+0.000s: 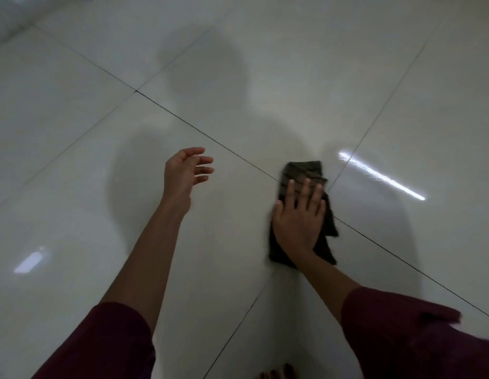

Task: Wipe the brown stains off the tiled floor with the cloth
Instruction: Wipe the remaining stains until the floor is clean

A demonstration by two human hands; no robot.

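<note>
Dark olive cloth (303,170), folded, lies flat under the right hand (298,217), fingers straight and spread, palm pressing it onto the pale tiled floor (73,132) at a crossing of 2 grout lines. Cloth's long axis runs fwd from wrist, past fingertips. Left hand (183,173) hovers well apart, relaxed, holding nothing. No brown stains discernible nearby.

No readable text, label, brand, number or sign anywhere in view.
</note>
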